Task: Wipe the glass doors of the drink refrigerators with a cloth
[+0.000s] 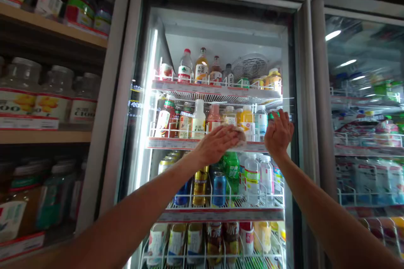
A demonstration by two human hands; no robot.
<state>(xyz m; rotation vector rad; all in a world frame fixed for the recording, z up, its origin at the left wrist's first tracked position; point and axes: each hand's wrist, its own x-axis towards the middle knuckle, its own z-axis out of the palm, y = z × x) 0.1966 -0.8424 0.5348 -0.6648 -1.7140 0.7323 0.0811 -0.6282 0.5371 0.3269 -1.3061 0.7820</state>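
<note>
My left hand (217, 143) lies flat across the glass door of a drinks fridge (109, 92), pressing a crumpled pale cloth (239, 136) against the pane under its fingers. My right hand (279, 133) rests with spread fingers on the same glass, near the door's right edge, and holds nothing. Behind the pane, wire shelves carry plastic drink bottles (198, 122) and cans (201, 185).
To the left stands a wooden shelf (47, 136) with large jars and labelled tubs. To the right a second glass-door fridge (362, 50) holds more packaged goods. A vertical silver bar (322, 92) runs between the doors.
</note>
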